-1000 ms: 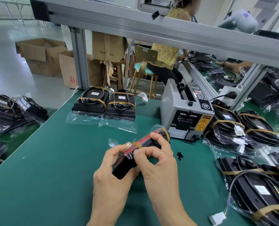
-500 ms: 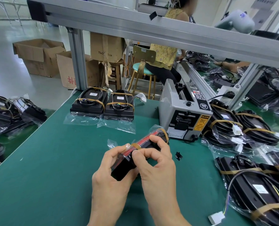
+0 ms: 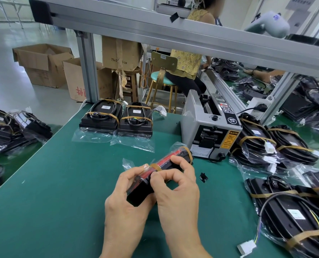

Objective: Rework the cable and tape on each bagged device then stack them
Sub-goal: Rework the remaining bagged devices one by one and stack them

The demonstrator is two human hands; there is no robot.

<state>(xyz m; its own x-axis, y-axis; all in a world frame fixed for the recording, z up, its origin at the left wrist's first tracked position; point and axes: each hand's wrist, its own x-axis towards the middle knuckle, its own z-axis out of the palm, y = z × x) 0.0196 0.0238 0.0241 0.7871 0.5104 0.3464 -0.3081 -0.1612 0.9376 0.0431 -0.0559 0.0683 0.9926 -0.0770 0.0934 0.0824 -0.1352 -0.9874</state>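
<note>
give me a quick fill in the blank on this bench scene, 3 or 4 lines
1. Both hands, left and right, hold one bagged device above the ____ mat.
2. The brown bands round the held device are ____.
3. At the mat's far edge, ____ finished devices sit side by side.
4. The grey tape dispenser stands to the ____ of that pair.

Missing words: green; tape; two; right
</note>
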